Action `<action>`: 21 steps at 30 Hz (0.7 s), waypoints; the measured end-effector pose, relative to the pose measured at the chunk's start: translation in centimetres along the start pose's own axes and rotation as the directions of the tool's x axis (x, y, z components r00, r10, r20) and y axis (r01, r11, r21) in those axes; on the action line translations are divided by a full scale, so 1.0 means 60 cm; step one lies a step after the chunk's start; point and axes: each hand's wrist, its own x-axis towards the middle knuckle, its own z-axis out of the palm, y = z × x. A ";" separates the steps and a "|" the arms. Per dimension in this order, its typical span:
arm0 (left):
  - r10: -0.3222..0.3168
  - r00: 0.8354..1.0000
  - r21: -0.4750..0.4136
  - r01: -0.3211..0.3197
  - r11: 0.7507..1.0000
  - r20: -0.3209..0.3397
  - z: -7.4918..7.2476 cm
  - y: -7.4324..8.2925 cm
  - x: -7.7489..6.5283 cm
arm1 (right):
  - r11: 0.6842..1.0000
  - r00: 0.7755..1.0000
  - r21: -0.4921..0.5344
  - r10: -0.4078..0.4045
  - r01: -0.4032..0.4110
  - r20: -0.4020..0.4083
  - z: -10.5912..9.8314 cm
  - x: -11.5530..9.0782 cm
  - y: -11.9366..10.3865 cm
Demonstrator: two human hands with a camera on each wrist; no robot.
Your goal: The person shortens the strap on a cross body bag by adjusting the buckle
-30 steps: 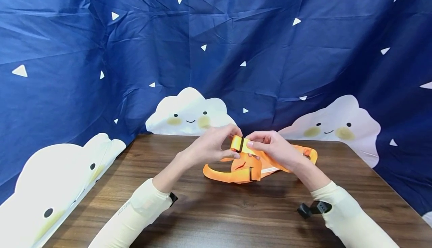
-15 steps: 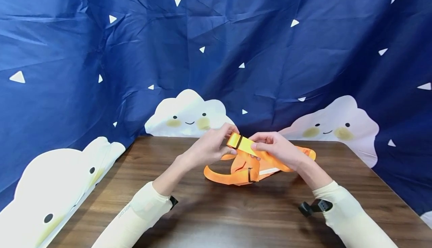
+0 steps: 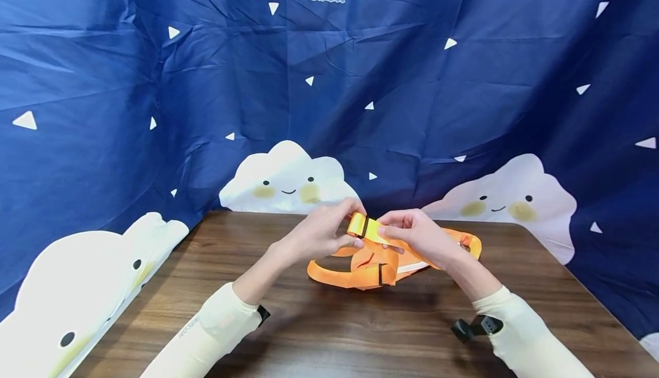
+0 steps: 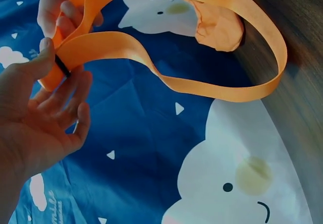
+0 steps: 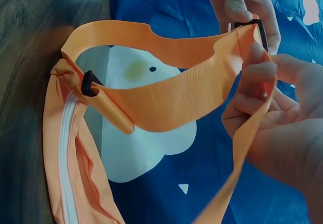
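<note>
- Left hand (image 3: 321, 234) pinches the looped end of an orange strap (image 3: 381, 235) at its black buckle (image 3: 364, 227), thumb on one side, fingers on the other.
- Right hand (image 3: 424, 238) pinches the same strap just beside that buckle, to its right; the webbing runs on across the fingers.
- Bag (image 3: 369, 257), orange like its strap, is below the hands, over the far part of the wooden table (image 3: 309, 332); whether it rests fully on the wood cannot be told.
- White zip (image 5: 65, 158) runs along the bag; any contents are hidden by the fabric.
- Second buckle (image 5: 89, 84) sits on the strap beside the bag's end, where the webbing curves out in a loop.
</note>
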 end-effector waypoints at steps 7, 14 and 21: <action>0.007 1.000 0.080 -0.008 0.997 0.020 0.003 -0.003 0.000 | 0.997 1.000 -0.072 -0.005 0.003 -0.024 0.008 0.002 -0.002; -0.032 0.998 0.045 0.029 0.999 0.051 0.006 0.000 -0.002 | 0.999 0.999 -0.039 0.004 -0.006 -0.036 0.018 0.003 -0.003; -0.049 0.998 0.055 0.046 0.997 0.040 0.001 0.001 -0.003 | 0.998 1.000 -0.066 0.006 -0.007 -0.010 0.009 0.004 -0.003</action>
